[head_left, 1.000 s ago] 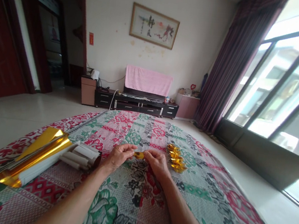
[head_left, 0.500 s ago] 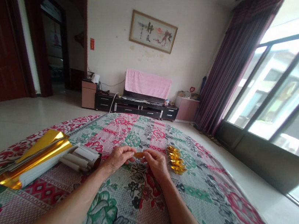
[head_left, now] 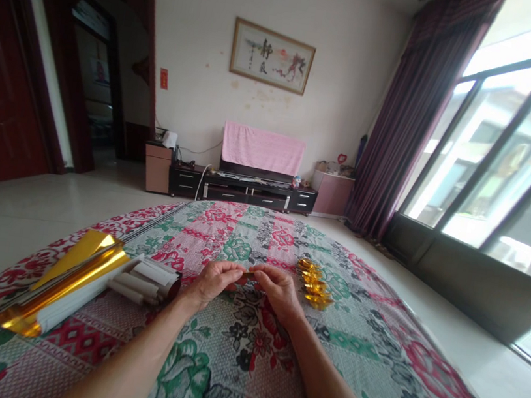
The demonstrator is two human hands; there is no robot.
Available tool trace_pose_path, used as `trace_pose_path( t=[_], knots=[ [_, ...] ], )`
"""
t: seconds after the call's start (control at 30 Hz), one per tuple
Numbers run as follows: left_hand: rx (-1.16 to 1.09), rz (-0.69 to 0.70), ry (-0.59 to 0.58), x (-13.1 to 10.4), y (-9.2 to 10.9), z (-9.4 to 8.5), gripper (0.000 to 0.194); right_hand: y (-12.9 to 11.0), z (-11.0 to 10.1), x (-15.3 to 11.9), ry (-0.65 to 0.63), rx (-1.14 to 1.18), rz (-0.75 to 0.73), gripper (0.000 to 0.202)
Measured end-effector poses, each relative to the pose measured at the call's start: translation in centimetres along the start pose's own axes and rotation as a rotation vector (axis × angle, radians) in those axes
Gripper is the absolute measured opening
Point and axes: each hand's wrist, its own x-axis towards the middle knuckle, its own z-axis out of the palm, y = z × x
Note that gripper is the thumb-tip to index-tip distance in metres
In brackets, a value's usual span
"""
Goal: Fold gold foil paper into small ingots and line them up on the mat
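Observation:
Just above the patterned cloth, my left hand (head_left: pixel 215 281) pinches one end of a small gold paper piece (head_left: pixel 248 275). The other end is between the closed fingers of my right hand (head_left: pixel 277 288). Only a thin strip of the piece shows between the fingertips. To the right of my right hand, several folded gold pieces (head_left: pixel 316 286) stand in a row. Left of my left hand lie a sheet of gold foil paper (head_left: pixel 81 278) and some grey-white rolls (head_left: pixel 134 286).
A red, green and grey floral cloth (head_left: pixel 240 235) covers the round surface under my arms. Beyond it stand a low black cabinet (head_left: pixel 265 198) and a screen draped with a pink towel (head_left: pixel 263 148). Windows and a purple curtain (head_left: pixel 401 112) are on the right.
My fingertips have come closer together, and less of the gold piece shows between them. The row of folded pieces and the foil paper lie as before.

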Motion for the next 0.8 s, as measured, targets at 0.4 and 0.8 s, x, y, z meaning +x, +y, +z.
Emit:
trace_pose_path(
  t=[0.4,0.8],
  knots=[
    [0.047,0.057,0.034,0.28,-0.47,-0.08,0.030,-0.40,0.34,-0.14,-0.029,0.063,0.049,0.030],
    [0.038,0.037,0.059,0.21,-0.33,0.00,0.025,0.22,0.28,0.07,-0.047,0.052,0.019,0.026]
  ],
)
